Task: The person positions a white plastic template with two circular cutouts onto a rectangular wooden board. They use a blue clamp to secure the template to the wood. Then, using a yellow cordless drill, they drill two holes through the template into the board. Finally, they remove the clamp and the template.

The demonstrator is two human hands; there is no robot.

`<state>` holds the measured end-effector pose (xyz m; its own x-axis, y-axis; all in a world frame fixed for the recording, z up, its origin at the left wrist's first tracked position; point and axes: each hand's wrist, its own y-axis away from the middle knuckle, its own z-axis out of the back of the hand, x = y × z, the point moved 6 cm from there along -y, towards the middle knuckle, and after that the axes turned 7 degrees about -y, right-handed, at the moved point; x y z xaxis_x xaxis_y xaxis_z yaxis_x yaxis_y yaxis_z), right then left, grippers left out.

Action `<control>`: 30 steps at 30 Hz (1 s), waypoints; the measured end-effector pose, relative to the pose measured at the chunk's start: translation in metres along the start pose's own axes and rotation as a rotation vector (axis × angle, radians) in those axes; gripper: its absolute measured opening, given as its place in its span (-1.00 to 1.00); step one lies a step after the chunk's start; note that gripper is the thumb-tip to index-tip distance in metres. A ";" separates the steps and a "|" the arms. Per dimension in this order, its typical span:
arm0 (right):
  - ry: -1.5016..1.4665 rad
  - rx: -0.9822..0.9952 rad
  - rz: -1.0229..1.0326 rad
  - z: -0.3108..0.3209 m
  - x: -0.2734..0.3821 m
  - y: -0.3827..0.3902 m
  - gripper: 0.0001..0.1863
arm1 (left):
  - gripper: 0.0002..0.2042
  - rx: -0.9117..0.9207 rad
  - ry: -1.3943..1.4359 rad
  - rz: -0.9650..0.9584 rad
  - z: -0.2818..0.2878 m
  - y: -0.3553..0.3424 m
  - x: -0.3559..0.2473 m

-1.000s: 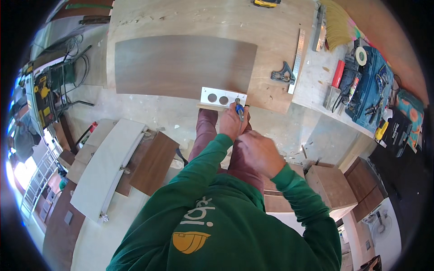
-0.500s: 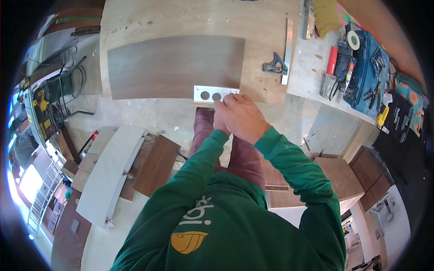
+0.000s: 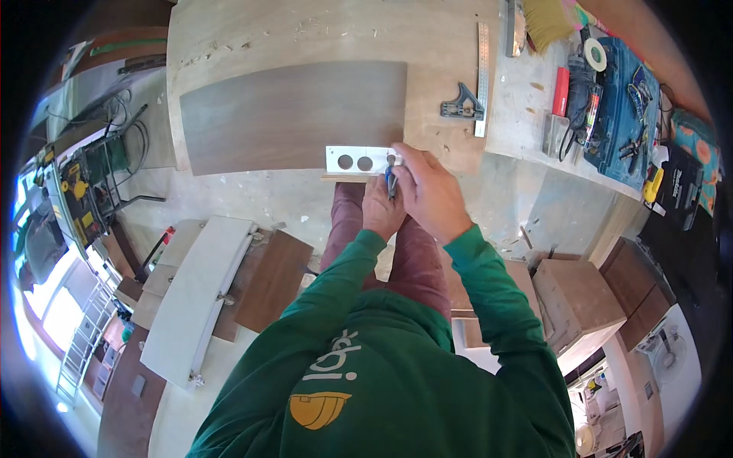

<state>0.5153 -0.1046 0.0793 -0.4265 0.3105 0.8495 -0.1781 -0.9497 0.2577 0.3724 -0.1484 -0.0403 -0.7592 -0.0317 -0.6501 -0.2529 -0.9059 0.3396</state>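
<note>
So the blue tool is gripped in the left hand, with the white strip at its 11 o'clock; the right hand's grip can't be told. Strip's best kept steady.

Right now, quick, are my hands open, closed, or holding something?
Left hand: closed on the blue-handled tool.
Right hand: partly curled near the white plate; grip cannot be told.
</note>
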 end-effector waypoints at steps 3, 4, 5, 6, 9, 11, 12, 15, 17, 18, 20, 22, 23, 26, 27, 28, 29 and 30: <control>0.129 -0.034 -0.014 0.014 -0.010 0.032 -0.71 | -0.65 0.031 -0.015 0.117 -0.011 0.000 0.010; 0.161 -0.020 -0.033 0.016 -0.011 0.044 -0.72 | -0.62 0.085 -0.045 0.138 -0.020 0.001 0.023; 0.166 0.096 -0.050 0.010 -0.006 0.056 -0.72 | -0.62 0.083 0.015 0.158 -0.019 0.001 0.026; 0.171 0.213 -0.066 0.002 0.000 0.069 -0.72 | -0.61 0.079 0.075 0.180 -0.019 0.002 0.028; 0.113 0.422 -0.098 -0.032 0.012 0.084 -0.70 | -0.67 0.036 -0.036 0.174 -0.013 0.005 0.009; 0.174 0.358 0.066 -0.049 0.024 0.076 -0.69 | -0.74 -0.021 -0.213 0.156 -0.002 0.005 -0.010; 0.269 0.237 0.229 -0.052 0.029 0.064 -0.69 | -0.74 -0.016 -0.229 0.158 0.002 0.004 -0.011; 0.415 0.271 0.276 -0.052 0.036 0.037 -0.74 | -0.74 0.026 -0.103 0.154 -0.009 0.007 0.011; 0.438 0.355 0.272 -0.046 0.037 0.028 -0.79 | -0.73 0.049 -0.012 0.148 -0.017 0.011 0.026; 0.435 0.359 0.325 -0.040 0.036 0.027 -0.82 | -0.73 0.058 0.019 0.151 -0.023 0.011 0.033; 0.425 0.359 0.418 -0.032 0.036 0.026 -0.86 | -0.73 0.065 0.062 0.150 -0.029 0.012 0.039; 0.412 0.355 0.489 -0.027 0.037 0.026 -0.89 | -0.72 0.059 0.102 0.150 -0.033 0.017 0.043; 0.386 0.382 0.522 -0.027 0.035 0.025 -0.90 | -0.72 0.052 0.130 0.151 -0.034 0.019 0.043; 0.330 0.487 0.564 -0.025 0.027 0.018 -0.93 | -0.69 0.092 0.313 0.099 -0.024 0.020 0.035; 0.328 0.540 0.544 -0.023 0.027 0.015 -0.90 | -0.67 0.098 0.192 0.061 -0.027 0.020 0.038; 0.324 0.598 0.529 -0.024 0.027 0.013 -0.85 | -0.65 0.099 0.070 0.027 -0.031 0.021 0.046; 0.351 0.554 0.586 -0.024 0.030 0.012 -0.89 | -0.63 0.103 -0.051 -0.012 -0.037 0.021 0.053; 0.378 0.508 0.642 -0.026 0.032 0.011 -0.92 | -0.62 0.085 -0.053 -0.027 -0.043 0.021 0.059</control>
<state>0.4770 -0.1042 0.0971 -0.5875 -0.3784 0.7153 0.5702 -0.8208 0.0341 0.3477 -0.1873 -0.1006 -0.7814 0.0164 -0.6238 -0.3217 -0.8672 0.3801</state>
